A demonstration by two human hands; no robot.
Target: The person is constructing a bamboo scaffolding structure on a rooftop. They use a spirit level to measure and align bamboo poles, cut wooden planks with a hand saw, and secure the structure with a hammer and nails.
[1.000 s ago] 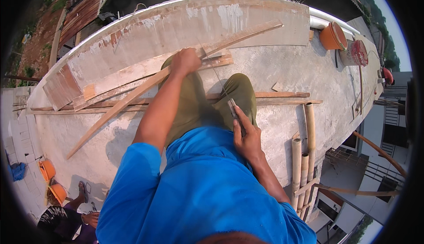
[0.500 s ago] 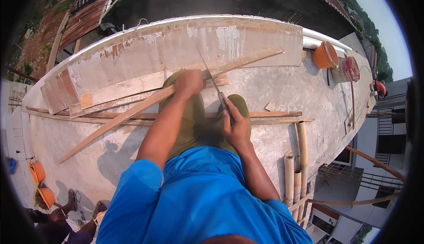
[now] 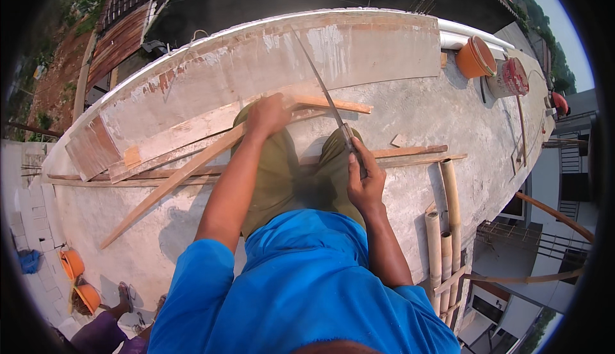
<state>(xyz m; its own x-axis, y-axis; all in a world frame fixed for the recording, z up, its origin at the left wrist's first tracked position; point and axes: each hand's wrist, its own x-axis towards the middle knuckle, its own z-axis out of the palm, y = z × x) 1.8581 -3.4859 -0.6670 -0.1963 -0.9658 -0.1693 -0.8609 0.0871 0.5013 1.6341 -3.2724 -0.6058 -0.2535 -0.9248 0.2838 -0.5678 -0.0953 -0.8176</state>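
Note:
My right hand (image 3: 366, 181) is wrapped round the handle of a handsaw (image 3: 320, 82). Its long, thin blade points up and away, above a short wood piece (image 3: 339, 104) beyond my knees. My left hand (image 3: 269, 117), blurred, closes on the upper end of a long wooden strip (image 3: 173, 185) lying slantwise across my left thigh. The strip's lower end reaches down to the left, over the concrete. The short piece sits just right of my left hand, at a different angle from the strip; the gap between them is smeared by motion.
More boards (image 3: 173, 130) lie under and beyond the strip, against a low wall (image 3: 384, 49). An orange bucket (image 3: 476, 57) and a red-and-white bucket (image 3: 509, 78) stand far right. Bamboo poles (image 3: 450, 206) lie at the right edge. Another person's leg (image 3: 106, 328) and orange containers (image 3: 72, 263) show lower left.
The strip's far end has come apart from the length in my left hand and dropped to a new angle. My right hand and the saw have moved right, off the wood.

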